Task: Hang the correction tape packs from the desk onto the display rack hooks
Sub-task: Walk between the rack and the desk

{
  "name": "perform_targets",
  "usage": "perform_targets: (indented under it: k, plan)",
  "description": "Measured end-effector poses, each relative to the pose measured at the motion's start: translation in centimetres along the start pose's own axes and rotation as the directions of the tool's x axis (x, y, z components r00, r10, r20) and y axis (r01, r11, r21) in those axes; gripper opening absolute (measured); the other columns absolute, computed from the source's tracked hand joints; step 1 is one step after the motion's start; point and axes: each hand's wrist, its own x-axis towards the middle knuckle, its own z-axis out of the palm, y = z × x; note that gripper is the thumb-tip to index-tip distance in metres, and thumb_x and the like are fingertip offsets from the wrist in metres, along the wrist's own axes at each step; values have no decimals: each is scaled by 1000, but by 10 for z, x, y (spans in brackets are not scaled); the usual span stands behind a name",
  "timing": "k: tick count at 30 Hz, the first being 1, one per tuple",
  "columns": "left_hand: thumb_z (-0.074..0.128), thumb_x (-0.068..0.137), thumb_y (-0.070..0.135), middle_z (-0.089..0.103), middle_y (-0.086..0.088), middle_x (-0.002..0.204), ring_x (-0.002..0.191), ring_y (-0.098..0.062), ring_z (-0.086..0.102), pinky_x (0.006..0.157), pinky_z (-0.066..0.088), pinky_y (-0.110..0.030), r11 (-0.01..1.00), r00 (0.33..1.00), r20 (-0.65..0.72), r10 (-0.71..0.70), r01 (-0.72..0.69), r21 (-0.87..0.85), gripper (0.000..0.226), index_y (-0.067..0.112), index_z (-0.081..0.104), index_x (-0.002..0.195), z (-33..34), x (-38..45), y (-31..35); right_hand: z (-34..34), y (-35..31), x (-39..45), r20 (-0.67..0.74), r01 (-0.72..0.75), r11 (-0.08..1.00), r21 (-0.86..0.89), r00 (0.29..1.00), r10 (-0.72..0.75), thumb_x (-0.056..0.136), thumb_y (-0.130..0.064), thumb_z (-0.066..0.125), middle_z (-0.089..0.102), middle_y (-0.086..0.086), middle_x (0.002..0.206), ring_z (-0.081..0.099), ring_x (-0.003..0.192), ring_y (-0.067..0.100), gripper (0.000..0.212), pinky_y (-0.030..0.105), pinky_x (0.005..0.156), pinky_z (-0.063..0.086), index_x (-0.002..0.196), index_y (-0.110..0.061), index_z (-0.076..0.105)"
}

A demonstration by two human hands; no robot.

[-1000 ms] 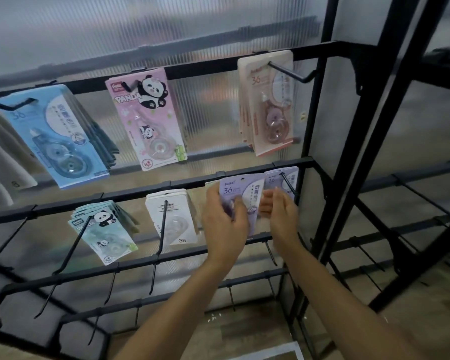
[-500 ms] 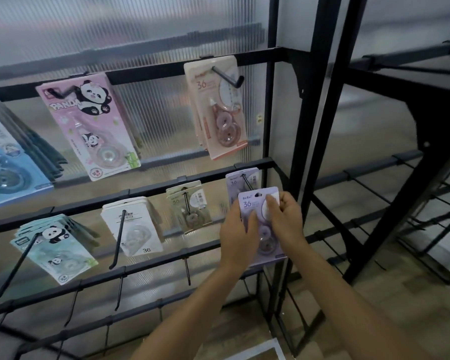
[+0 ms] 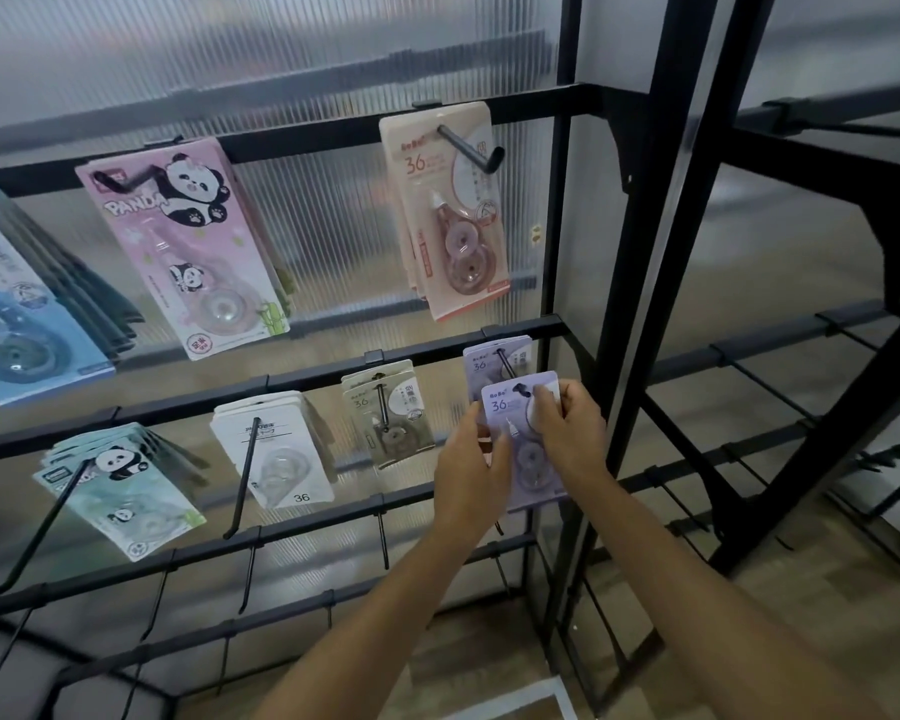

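While the right hand (image 3: 567, 433) pinches the upper right corner of the lilac pack (image 3: 523, 449) between thumb and curled fingers, the left hand (image 3: 471, 475) grips the pack's left edge, thumb laid across its face. Both hands thus hold 1 pack, in front of and slightly below the lilac packs already hanging (image 3: 494, 363) on the rightmost hook (image 3: 505, 362) of the middle rail (image 3: 307, 379).

Compared with 1.0 s ago, when the hands were up at that hook among the hanging cards, the held pack now sits lower and nearer the camera, its full face and its dark hang hole visible near the top edge. Since 0.5 s ago its place relative to the hook has changed little; the camera has mainly shifted. Whether the hole is threaded on the hook tip cannot be told, as the pack itself covers the tip. The judgement is that this pack is being aligned or slid onto the hook and is not yet seated against the others.

Outward from the hands, the same rail carries a beige-green stack (image 3: 385, 413), a white stack (image 3: 276, 449) and a green panda stack (image 3: 120, 491). On the top rail hang a pink panda pack (image 3: 188, 246), a peach stack (image 3: 448, 215) and blue packs (image 3: 17, 314) at the left edge. Lower rails show bare hooks. No desk is in view, so remaining stock cannot be judged.
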Motion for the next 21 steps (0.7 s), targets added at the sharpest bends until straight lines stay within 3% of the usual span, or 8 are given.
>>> perform_targets:
  k: [2, 4, 5, 8, 12, 15, 17, 21]
  plan:
    - [50, 98, 28, 55, 22, 93, 90, -1, 60, 72, 55, -24, 998, 1000, -12, -2, 2, 59, 21, 34, 50, 119, -2, 3, -3, 8, 0, 9, 2, -8, 1000, -14, 1000, 8, 95, -27, 53, 61, -5, 77, 63, 69, 4, 15, 11, 53, 49, 82, -20, 52]
    - [53, 96, 22, 46, 29, 89, 86, 7, 52, 76, 50, -24, 994, 999, -44, -25, 29, 104, 30, 25, 52, 125, -4, 6, -8, 16, 0, 17, 12, -25, 1000, -13, 1000, 25, 97, -27, 51, 62, -1, 80, 64, 71, 5, 16, 17, 58, 52, 86, -16, 53]
    - [54, 94, 19, 45, 29, 88, 84, 10, 49, 75, 48, -23, 992, 998, -55, -38, 44, 121, 32, 21, 52, 126, -5, 8, -10, 20, 0, 22, 17, -22, 1000, -8, 1000, 22, 97, -26, 50, 61, -2, 79, 63, 69, 2, 16, 13, 55, 50, 87, -13, 53]
    - [56, 93, 19, 50, 19, 97, 87, 4, 50, 75, 44, -20, 979, 995, -66, -73, 84, 183, 37, 18, 50, 130, -10, 11, -16, 28, 0, 34, 30, -9, 998, -59, 999, 11, 97, -24, 49, 56, -3, 74, 56, 60, -2, 18, 5, 48, 39, 86, -10, 52]
    - [55, 95, 22, 55, 0, 123, 106, -8, 52, 89, 46, -25, 960, 989, -82, -124, 140, 243, 44, 17, 45, 138, -17, 13, -23, 35, 1, 44, -4, -28, 992, -122, 1000, 28, 96, -28, 50, 54, -4, 73, 52, 64, 3, 20, 5, 45, 35, 83, -14, 48]
    - [54, 95, 21, 56, 0, 124, 104, -4, 49, 86, 42, -21, 949, 989, -81, -125, 143, 280, 41, 16, 47, 135, -21, 10, -28, 37, 3, 42, -36, -34, 992, -122, 999, 30, 89, -27, 61, 57, -1, 91, 56, 83, 12, 16, 14, 61, 41, 91, -17, 48]
    - [53, 95, 21, 55, 1, 123, 102, -3, 48, 84, 40, -19, 943, 988, -87, -125, 146, 298, 39, 17, 47, 134, -21, 7, -31, 37, 6, 36, -88, -43, 988, -149, 996, 30, 83, -24, 67, 52, 0, 102, 53, 93, 15, 28, 24, 70, 48, 102, -16, 49]
    - [52, 96, 20, 57, 0, 119, 104, -8, 53, 86, 45, -23, 940, 987, -93, -133, 155, 303, 34, 16, 50, 129, -21, -1, -35, 39, 7, 8, -136, -79, 996, -46, 988, 72, 89, -31, 58, 54, 5, 105, 56, 95, 20, 26, 32, 77, 52, 107, -15, 50]
